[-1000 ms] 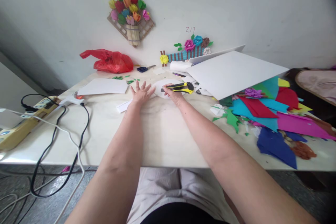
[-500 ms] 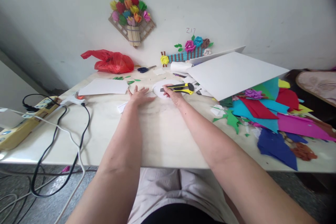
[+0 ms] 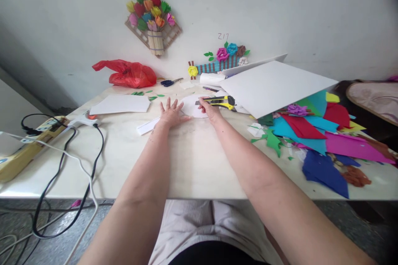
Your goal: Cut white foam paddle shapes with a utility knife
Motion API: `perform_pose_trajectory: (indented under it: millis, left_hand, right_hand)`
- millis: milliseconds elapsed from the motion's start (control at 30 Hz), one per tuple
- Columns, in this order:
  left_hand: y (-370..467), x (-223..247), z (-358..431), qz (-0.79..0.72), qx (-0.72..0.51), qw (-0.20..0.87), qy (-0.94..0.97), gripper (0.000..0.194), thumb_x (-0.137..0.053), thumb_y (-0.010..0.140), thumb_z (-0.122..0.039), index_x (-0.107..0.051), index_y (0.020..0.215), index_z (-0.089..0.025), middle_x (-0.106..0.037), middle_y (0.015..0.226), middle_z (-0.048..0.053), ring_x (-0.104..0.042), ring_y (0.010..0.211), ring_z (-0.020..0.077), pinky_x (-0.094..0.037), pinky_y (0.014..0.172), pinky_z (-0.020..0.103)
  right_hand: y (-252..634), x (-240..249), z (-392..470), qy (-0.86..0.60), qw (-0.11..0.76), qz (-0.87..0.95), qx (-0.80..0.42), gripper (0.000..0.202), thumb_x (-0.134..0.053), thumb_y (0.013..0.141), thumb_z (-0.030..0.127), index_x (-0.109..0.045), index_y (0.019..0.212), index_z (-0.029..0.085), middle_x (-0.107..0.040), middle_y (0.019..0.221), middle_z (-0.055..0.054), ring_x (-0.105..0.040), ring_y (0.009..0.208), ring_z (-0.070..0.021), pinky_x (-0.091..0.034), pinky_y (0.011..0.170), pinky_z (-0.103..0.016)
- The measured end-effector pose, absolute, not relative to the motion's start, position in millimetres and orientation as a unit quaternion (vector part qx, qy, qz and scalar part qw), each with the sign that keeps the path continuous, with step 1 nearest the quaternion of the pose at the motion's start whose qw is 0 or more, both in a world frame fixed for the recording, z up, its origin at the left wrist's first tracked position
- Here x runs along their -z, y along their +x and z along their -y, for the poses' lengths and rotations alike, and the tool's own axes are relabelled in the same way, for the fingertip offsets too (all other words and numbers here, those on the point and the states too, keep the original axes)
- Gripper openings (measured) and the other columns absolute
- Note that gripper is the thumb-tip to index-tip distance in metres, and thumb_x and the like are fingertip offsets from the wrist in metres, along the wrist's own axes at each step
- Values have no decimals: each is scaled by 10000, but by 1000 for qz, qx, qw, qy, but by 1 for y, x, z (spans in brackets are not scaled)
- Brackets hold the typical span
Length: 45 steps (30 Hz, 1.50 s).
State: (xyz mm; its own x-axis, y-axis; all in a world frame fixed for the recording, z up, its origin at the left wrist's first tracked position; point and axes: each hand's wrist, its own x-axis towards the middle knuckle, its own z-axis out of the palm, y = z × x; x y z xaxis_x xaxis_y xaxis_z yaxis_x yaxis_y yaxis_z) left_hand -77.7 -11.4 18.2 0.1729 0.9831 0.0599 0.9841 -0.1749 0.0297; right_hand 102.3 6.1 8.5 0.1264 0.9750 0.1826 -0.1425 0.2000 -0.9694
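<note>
My right hand [image 3: 209, 109] is closed around a yellow and black utility knife [image 3: 222, 101], its tip pointing left over a rounded white board piece [image 3: 191, 109]. Fingers spread, my left hand [image 3: 171, 114] lies flat at the left edge of that piece. A narrow white strip [image 3: 147, 126] sticks out to the left from beneath or beside my left hand; which, I cannot tell. Farther left lies a larger white board offcut [image 3: 120, 104].
Large white boards [image 3: 276, 85] lean over colored paper scraps [image 3: 314, 132] on the right. Behind are scissors [image 3: 171, 82] and a red plastic bag [image 3: 130, 74]. A power strip [image 3: 34, 145] with looping cables occupies the left side of the table [image 3: 199, 174].
My left hand has shifted right, toward the rounded piece, and more of the white strip shows. My right hand and the knife have moved slightly right. The view has shifted a little.
</note>
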Motion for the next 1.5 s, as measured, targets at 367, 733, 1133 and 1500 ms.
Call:
perform_pose_trajectory:
  millis: [367,733,1133,1500]
  left_hand:
    - [-53,-14,10,518,40,-39,-853,538,-293,970,-479,-441,1453,-294,-315,1576,-17,-221,1466,163,-175,1186,346]
    - [-67,-12,5,532,54,-50,-843,497,-312,967,-464,-479,1419,-343,-330,1563,-60,-237,1460,152,-164,1189,354]
    - [-76,-7,2,570,116,-41,-813,411,-390,956,-450,-595,1308,-390,-432,1496,-66,-202,1473,260,-103,1180,556]
    - [-76,-6,-1,592,115,-59,-796,441,-398,958,-400,-536,1373,-345,-398,1524,-16,-295,1441,228,-146,1181,506]
  right_hand:
    - [100,-8,-9,-411,658,419,-472,414,-740,632,542,-589,764,180,-592,616,24,-554,555,-101,-410,528,-235]
    - [117,-12,-2,-371,565,535,-507,365,-786,574,466,-645,723,164,-591,518,22,-523,518,-109,-410,562,-260]
    - [125,-8,0,-367,506,586,-516,356,-758,580,474,-685,738,163,-603,508,20,-537,532,-114,-437,611,-264]
    - [119,-4,-1,-379,472,593,-531,258,-798,639,357,-669,736,155,-609,493,12,-532,481,-98,-411,507,-219]
